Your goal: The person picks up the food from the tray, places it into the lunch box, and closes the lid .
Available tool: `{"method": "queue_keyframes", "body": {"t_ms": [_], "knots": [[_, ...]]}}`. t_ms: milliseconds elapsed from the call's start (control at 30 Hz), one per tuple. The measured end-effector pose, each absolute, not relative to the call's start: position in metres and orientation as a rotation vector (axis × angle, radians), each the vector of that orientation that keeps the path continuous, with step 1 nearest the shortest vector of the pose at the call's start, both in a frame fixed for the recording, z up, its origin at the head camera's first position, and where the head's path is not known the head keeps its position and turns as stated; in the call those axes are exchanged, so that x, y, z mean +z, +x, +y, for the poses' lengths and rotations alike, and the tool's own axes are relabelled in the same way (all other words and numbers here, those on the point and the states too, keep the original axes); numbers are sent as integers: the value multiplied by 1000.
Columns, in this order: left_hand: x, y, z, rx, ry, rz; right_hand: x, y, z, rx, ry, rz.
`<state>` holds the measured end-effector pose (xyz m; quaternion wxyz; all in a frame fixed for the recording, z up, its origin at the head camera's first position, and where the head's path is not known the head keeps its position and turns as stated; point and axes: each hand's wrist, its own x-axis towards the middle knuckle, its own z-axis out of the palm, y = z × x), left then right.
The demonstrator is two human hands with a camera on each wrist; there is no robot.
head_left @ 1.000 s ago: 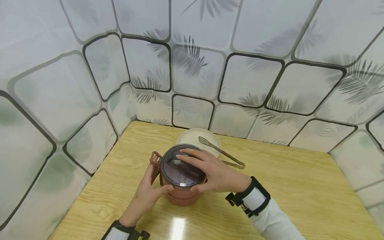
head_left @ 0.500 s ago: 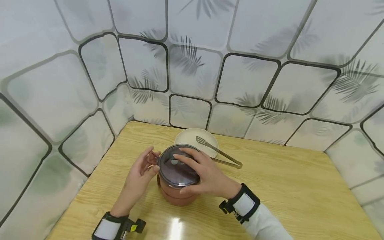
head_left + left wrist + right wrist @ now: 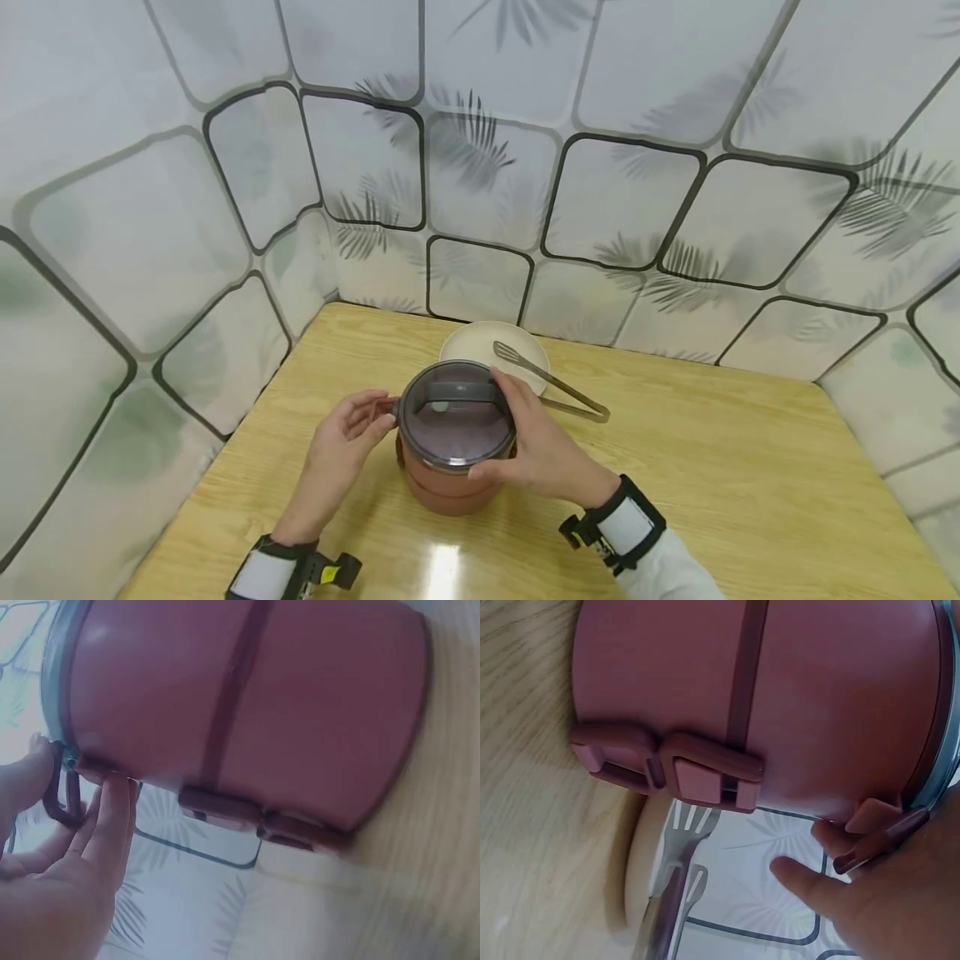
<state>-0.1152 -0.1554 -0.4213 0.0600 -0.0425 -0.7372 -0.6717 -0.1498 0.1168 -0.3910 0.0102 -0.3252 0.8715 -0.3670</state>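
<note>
A round, reddish-pink stacked lunch box (image 3: 453,492) stands on the table, under a dark see-through lid (image 3: 461,435) with a grey bar handle (image 3: 461,392). At its left rim my left hand (image 3: 337,450) pinches a loop-shaped latch (image 3: 52,796) between thumb and fingers; the latch is swung out from the wall. My right hand (image 3: 540,442) spreads along the lid's right edge, thumb at the front rim. In the right wrist view, another latch (image 3: 885,838) sticks outward against this hand. Lower on both sides, clasps (image 3: 712,776) lie flat on the wall.
Behind the lunch box lies a cream plate (image 3: 457,340), partly hidden by it. Metal tongs (image 3: 561,380) with slotted ends rest across the plate, their bend reaching the wood-grain table (image 3: 720,467) on the right. A leaf-patterned curtain (image 3: 480,200) borders the table's back and left.
My left hand has shifted from the box's front left wall up to the left latch. My right hand has drawn back from over the lid handle to the lid's right edge.
</note>
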Motion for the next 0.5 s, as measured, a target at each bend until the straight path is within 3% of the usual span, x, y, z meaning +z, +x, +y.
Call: {"method": "queue_keyframes", "body": {"t_ms": [500], "knots": [[-429, -119, -149, -2104, -211, -2379, -404, -145, 117, -1388, -1030, 2619]]}}
